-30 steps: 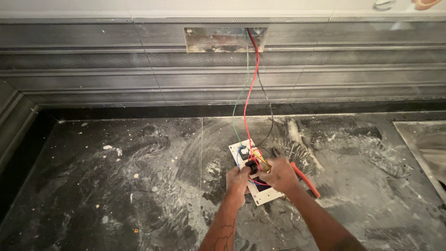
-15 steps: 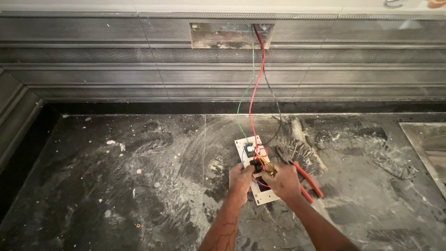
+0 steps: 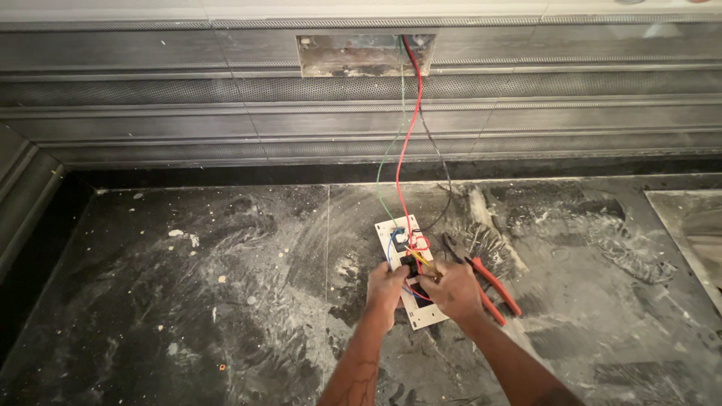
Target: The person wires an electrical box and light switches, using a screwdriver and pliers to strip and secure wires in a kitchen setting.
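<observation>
Switch plate (image 3: 421, 308) lies face-down on the floor under both your hands. Left hand (image 3: 385, 289) pins it, right hand (image 3: 450, 289) grips a yellow-handled screwdriver (image 3: 421, 261) at its terminals. Wiring step; next calls for a steady tip. Red pliers (image 3: 492, 289) just right.

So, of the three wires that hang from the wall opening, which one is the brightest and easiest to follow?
The red wire. It runs from the wall opening down to the white plate at the hands; the green wire and the black wire beside it look thinner and duller.
</observation>
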